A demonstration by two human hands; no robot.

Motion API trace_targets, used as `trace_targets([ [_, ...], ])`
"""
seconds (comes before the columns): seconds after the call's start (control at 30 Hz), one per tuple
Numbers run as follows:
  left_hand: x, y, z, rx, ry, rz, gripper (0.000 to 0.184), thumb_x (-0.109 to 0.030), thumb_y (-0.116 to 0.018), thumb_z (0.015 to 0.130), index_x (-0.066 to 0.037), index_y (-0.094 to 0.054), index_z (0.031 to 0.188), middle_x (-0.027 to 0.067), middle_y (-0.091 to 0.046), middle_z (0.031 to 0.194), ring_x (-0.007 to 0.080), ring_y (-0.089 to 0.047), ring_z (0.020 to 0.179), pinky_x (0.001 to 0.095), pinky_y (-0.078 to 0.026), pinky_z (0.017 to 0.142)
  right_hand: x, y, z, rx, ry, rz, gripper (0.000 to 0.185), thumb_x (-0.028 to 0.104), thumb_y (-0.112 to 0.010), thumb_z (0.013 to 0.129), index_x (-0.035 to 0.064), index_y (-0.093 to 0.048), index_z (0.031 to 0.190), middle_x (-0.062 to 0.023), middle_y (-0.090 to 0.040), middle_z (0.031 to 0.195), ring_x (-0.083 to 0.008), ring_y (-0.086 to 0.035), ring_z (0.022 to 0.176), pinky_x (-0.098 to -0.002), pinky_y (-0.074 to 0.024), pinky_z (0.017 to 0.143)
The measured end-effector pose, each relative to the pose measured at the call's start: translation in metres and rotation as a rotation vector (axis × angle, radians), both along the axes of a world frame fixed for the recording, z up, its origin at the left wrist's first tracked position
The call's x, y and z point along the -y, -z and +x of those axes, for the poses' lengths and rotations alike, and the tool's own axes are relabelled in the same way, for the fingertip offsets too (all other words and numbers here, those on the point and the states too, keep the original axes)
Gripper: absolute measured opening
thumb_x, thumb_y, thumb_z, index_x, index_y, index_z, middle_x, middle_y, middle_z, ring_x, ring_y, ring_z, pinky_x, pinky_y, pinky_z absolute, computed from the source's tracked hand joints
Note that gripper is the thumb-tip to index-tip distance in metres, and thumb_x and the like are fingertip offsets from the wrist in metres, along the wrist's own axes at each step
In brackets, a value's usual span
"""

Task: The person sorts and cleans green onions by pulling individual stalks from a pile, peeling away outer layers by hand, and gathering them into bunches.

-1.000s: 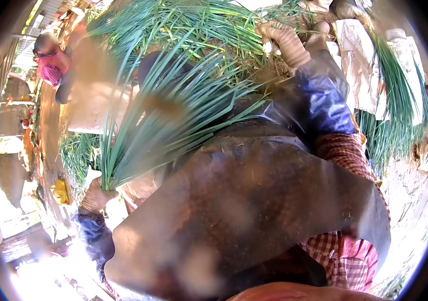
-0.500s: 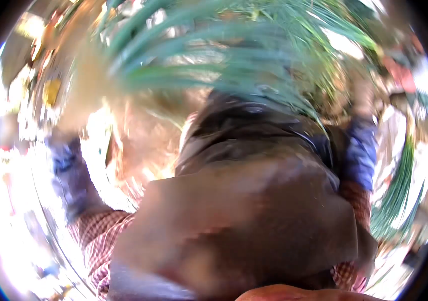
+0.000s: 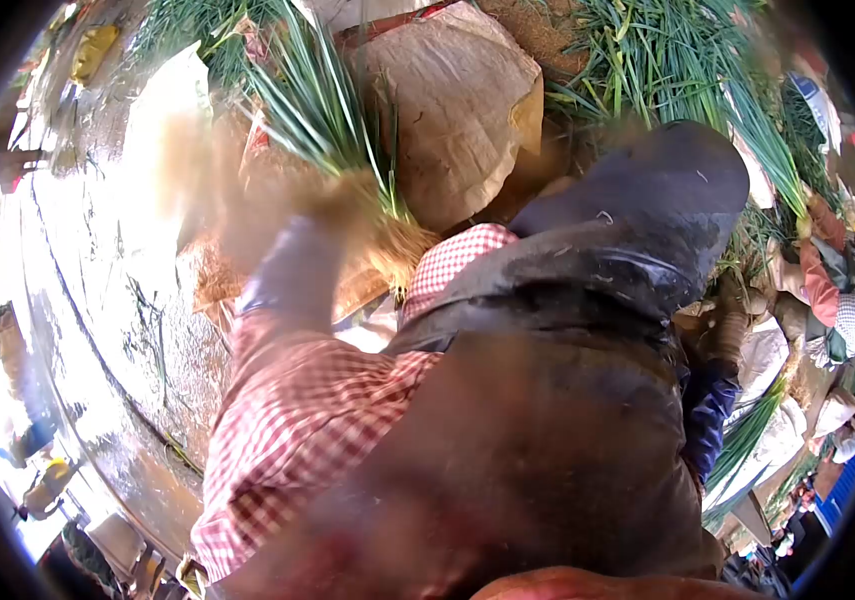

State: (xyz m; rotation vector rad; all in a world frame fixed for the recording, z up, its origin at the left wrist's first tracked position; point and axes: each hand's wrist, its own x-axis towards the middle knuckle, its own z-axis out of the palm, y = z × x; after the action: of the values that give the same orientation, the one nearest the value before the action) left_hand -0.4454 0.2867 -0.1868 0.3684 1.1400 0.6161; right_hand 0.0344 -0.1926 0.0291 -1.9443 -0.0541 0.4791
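My left hand [image 3: 335, 205], in a tan glove below a bluish-grey cuff, is smeared by motion, so its finger positions are unclear. It overlaps or sits beside the root end of a bunch of green onions [image 3: 315, 100]. Pale, stringy roots [image 3: 399, 250] hang toward my checked sleeve, and the green leaves point up and away. On the far right, my right hand [image 3: 731, 325], gloved under a dark blue cuff, is low beside my raised knee. Its fingers are hidden, and I cannot tell what it touches.
My dark waterproof apron [image 3: 567, 420] fills the middle. Ahead lie a brown paper sack [image 3: 452, 110] and a heap of green onions [image 3: 647, 60]. Another person's sleeve [image 3: 817, 280] shows at right, near another bunch [image 3: 747, 440]. Wet ground [image 3: 137, 330] with a dark line spans the left.
The green onion leaves that swept blurred across the top now lie still at upper left. My left arm has come inward, and my view has shifted. My right arm stays low at the right.
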Motion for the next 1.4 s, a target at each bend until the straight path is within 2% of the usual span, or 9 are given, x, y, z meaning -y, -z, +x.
trace_targets([
  [0.1, 0.046, 0.097, -0.026, 0.051, 0.096, -0.099, 0.013, -0.009, -0.062, 0.076, -0.003, -0.062, 0.087, 0.0065, -0.063, 0.07, 0.0204, -0.06, 0.064, 0.035, -0.052, 0.063, -0.029, -0.014, -0.025, 0.124, -0.162, -0.168, 0.011, 0.012, -0.062, 0.083, 0.0019, -0.062, 0.088, 0.0025, -0.05, 0.062, -0.0071, -0.04, 0.043, -0.0231, -0.0295, 0.038],
  [0.23, 0.069, 0.052, -0.051, 0.4, 0.219, -0.155, 0.027, -0.009, -0.064, 0.074, -0.004, -0.062, 0.101, 0.0111, -0.066, 0.091, 0.0229, -0.062, 0.076, 0.038, -0.053, 0.068, -0.045, -0.014, -0.031, 0.202, -0.233, -0.226, 0.009, 0.007, -0.061, 0.082, 0.0007, -0.062, 0.087, 0.0008, -0.051, 0.058, -0.0086, -0.044, 0.039, -0.0222, -0.0333, 0.035],
  [0.5, 0.092, 0.101, -0.049, -0.183, -0.057, -0.196, 0.038, -0.019, -0.074, 0.073, -0.001, -0.062, 0.105, 0.0136, -0.066, 0.098, 0.0291, -0.063, 0.091, 0.0398, -0.051, 0.081, 0.0, 0.037, 0.01, 0.12, -0.342, -0.329, 0.023, 0.012, -0.06, 0.079, 0.0011, -0.064, 0.099, -0.0044, -0.058, 0.075, -0.0156, -0.05, 0.059, -0.0281, -0.0401, 0.052],
  [0.67, 0.095, 0.028, -0.002, -0.914, -0.204, 0.51, 0.078, -0.036, -0.081, 0.067, 0.002, -0.047, 0.127, 0.0192, -0.058, 0.111, 0.0345, -0.056, 0.102, 0.0432, -0.046, 0.088, 0.004, 0.045, 0.018, 0.108, -0.364, -0.333, 0.028, 0.015, -0.064, 0.075, 0.0014, -0.064, 0.1, -0.0077, -0.059, 0.082, -0.021, -0.051, 0.068, -0.0326, -0.0415, 0.059],
  [0.83, 0.045, -0.006, 0.005, -1.291, 0.197, 1.177, 0.037, -0.016, -0.071, 0.074, -0.004, -0.061, 0.108, 0.0196, -0.059, 0.104, 0.0291, -0.06, 0.09, 0.0393, -0.049, 0.08, 0.006, 0.057, 0.028, 0.078, -0.394, -0.347, 0.035, 0.019, -0.068, 0.07, 0.0017, -0.064, 0.1, -0.011, -0.06, 0.088, -0.0263, -0.053, 0.078, -0.0371, -0.0429, 0.067],
  [0.97, -0.011, 0.008, 0.057, -1.042, 0.37, 0.995, 0.036, -0.025, -0.068, 0.078, 0.003, -0.061, 0.1, 0.0197, -0.064, 0.086, 0.0336, -0.064, 0.084, 0.0362, -0.052, 0.076, 0.01, 0.065, 0.033, 0.061, -0.427, -0.368, 0.04, 0.021, -0.072, 0.067, 0.0019, -0.064, 0.101, -0.0137, -0.061, 0.094, -0.0306, -0.054, 0.085, -0.0407, -0.044, 0.073],
  [1.17, -0.049, 0.038, 0.085, -1.342, 0.411, 0.688, 0.045, -0.016, -0.07, 0.07, 0.003, -0.055, 0.109, 0.0262, -0.056, 0.109, 0.0399, -0.061, 0.094, 0.0405, -0.051, 0.084, 0.028, 0.104, 0.04, 0.119, -0.682, -0.452, 0.048, 0.025, -0.077, 0.062, 0.0023, -0.064, 0.102, -0.0177, -0.062, 0.102, -0.037, -0.055, 0.096, -0.046, -0.0457, 0.082],
  [1.3, -0.057, 0.042, 0.078, -1.284, 0.325, 0.635, 0.04, -0.009, -0.066, 0.068, 0.001, -0.056, 0.105, 0.025, -0.057, 0.106, 0.04, -0.061, 0.095, 0.0416, -0.05, 0.086, 0.039, 0.133, 0.052, 0.891, -1.41, -0.391, 0.049, 0.026, -0.079, 0.059, 0.0018, -0.064, 0.099, -0.0199, -0.063, 0.103, -0.0406, -0.057, 0.099, -0.0475, -0.0476, 0.085],
  [1.4, -0.055, 0.036, 0.074, -1.354, 0.313, 0.666, 0.04, -0.013, -0.067, 0.069, 0.001, -0.059, 0.105, 0.0235, -0.058, 0.107, 0.0391, -0.061, 0.097, 0.0407, -0.05, 0.086, 0.034, 0.128, 0.047, 0.441, -1.121, -0.483, 0.045, 0.025, -0.076, 0.063, 0.0015, -0.064, 0.1, -0.0176, -0.063, 0.099, -0.036, -0.056, 0.093, -0.0441, -0.0467, 0.079],
])
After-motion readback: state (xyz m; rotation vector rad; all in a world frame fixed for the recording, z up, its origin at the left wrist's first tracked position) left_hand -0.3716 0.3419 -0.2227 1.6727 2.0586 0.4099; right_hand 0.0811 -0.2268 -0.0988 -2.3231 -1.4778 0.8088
